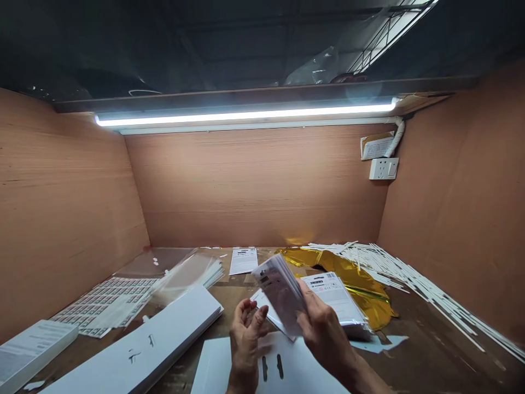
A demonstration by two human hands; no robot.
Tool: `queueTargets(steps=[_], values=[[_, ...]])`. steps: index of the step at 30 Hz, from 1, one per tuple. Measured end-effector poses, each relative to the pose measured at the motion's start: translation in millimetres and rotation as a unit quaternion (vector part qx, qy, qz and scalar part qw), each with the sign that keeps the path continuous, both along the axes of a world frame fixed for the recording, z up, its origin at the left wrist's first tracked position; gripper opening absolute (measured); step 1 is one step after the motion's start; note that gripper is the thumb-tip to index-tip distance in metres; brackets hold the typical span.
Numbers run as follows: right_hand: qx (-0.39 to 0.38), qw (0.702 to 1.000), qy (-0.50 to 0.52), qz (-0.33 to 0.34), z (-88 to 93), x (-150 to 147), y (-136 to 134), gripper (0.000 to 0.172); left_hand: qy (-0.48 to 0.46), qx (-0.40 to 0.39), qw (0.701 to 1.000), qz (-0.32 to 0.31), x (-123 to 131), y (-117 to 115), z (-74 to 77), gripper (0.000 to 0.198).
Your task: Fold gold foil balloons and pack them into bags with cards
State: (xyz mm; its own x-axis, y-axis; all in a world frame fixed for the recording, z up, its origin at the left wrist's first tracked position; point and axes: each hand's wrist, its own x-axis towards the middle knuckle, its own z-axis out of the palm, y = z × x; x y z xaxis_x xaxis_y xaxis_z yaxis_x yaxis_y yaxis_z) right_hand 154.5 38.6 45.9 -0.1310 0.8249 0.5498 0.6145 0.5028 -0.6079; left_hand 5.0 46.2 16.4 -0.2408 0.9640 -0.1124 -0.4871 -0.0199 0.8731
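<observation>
My right hand (324,328) grips a thick stack of printed transparent plastic sleeves (279,293), tilted up above the bench. My left hand (246,342) stands just left of the stack, fingers apart, its thumb close to the stack's lower edge. Under both hands lies a white card with dark slots (273,368). To the right of my right hand rests a pile of white barcode-labelled packets (334,301), partly hidden by the stack.
Gold foil (348,279) and a heap of white sticks (410,284) lie at the right. A long white slotted board (139,345), a sticker sheet (106,301), transparent bags (184,276), a paper leaflet (244,261) and a white box (33,350) crowd the left. Plywood walls (254,186) enclose the bench.
</observation>
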Motion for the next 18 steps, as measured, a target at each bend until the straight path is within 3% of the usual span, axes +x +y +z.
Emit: queueTargets(steps=[2,3,5,8,11,13,15,16,18], values=[[0.141,0.974,-0.171,-0.047,-6.6,-9,-2,0.051,-0.033,0.082,0.995,-0.05,4,-8,4.5,0.053],[0.193,0.951,-0.237,-0.039,-13.1,-17,-4,0.051,-0.072,0.108,0.988,-0.081,6,-12,5.6,0.051],[0.245,0.921,-0.304,-0.014,-29.6,-35,-11,0.05,-0.153,0.092,0.979,-0.101,8,-15,5.4,0.043],[0.203,0.933,-0.295,-0.031,-46.7,-64,-24,0.049,-0.211,0.005,0.976,-0.047,5,-10,0.8,0.027],[0.1,0.955,-0.28,0.015,-33.6,-70,-31,0.044,-0.227,-0.075,0.97,-0.048,-3,5,-4.7,0.019],[0.055,0.959,-0.268,0.078,-11.4,-51,-26,0.042,-0.235,-0.103,0.966,-0.039,-9,14,-6.8,0.021],[0.029,0.97,-0.234,0.056,9.8,-14,-11,0.051,-0.242,-0.101,0.965,-0.013,-14,20,-7.2,0.028],[-0.006,0.983,-0.182,-0.011,16.8,10,-1,0.048,-0.248,-0.096,0.964,-0.008,-16,22,-6.9,0.032],[-0.086,0.972,-0.121,-0.183,20.5,62,23,0.056,-0.264,-0.094,0.96,-0.021,-18,23,-6.0,0.038]])
